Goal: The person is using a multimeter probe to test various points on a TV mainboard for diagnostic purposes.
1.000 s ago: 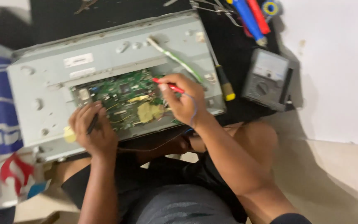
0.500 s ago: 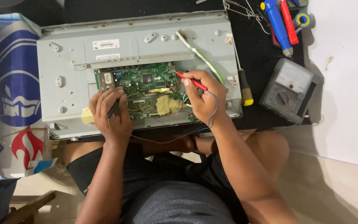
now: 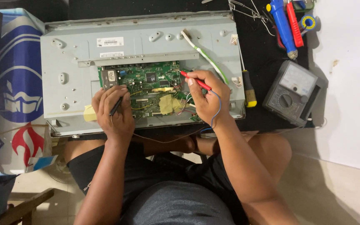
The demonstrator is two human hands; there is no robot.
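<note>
Green circuit board [image 3: 155, 89] sits in the lower middle of a grey metal chassis [image 3: 76, 71], which lies flat on a black tabletop [image 3: 257, 46] in front of me. I look straight down on it. Patches of yellowish tape [image 3: 169, 104] cover part of the board.

My right hand [image 3: 207, 98] is closed around a red test probe [image 3: 194, 80], pinched like a pen, its tip pointing left and resting on the board's upper right area. A thin blue wire [image 3: 218, 108] loops down from that hand across my wrist.

My left hand [image 3: 113, 110] is closed around a black test probe [image 3: 116, 106], held the same way, its tip touching the board's lower left part, near a small silver metal box [image 3: 110, 78] on the board.

A white and green cable [image 3: 205, 56] runs diagonally across the chassis, just above my right hand. A screwdriver with a black and yellow handle [image 3: 248, 89] lies just beside the chassis at its right edge.

Further right on the tabletop rests a dark analogue multimeter [image 3: 292, 89] with a pale dial face. Above it lie a blue tool [image 3: 283, 27] and a red tool [image 3: 294, 23], side by side.

At far left stands a blue, white and red printed box [image 3: 15, 91]. My bare knees and dark shorts [image 3: 176, 196] fill the bottom of the view.
</note>
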